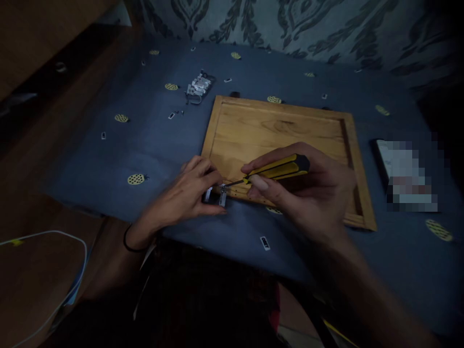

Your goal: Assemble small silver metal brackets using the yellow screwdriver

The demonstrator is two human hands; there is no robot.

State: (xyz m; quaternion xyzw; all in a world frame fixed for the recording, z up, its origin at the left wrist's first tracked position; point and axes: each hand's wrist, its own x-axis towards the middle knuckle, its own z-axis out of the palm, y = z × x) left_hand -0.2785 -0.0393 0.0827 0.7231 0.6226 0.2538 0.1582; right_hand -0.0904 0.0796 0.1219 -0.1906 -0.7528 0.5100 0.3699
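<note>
1. Nearest stuff first: the right hand [319, 183] comes in from the lower right, thumb and fingers pinching the yellow and black handle of a screwdriver [277, 169], palm turned inward and wrist higher on the handle side

2. The screwdriver's long axis slants down and to the left, handle end up at the right, and its tip meets, or very nearly meets, a metal hinge [222, 197]. That tip-to-hinge line is the relation that matters here, imo

3. Left hand [192, 188] is the closer of the two to the hinge, reaching in from the left with a dark band [128, 243] on the wrist. Fingers arch over the far side, thumb lies along the near side, hinge between them. Can't tell how firmly it's pinched, too dim

4. The hinge sits at the near edge of a wooden board [250, 130], close to its near left corner, left of the right hand and just right of the left palm. Small dark dots run along that edge beside it

5. Off to the right, apart from the board, there's a pixelated object [409, 179], no idea what

6. Further back, beyond the board's far left corner: a little cluster of metal parts [200, 86] on the blue pineapple cloth [155, 145]

7. Farthest of all, the patterned wall [253, 19]
</note>
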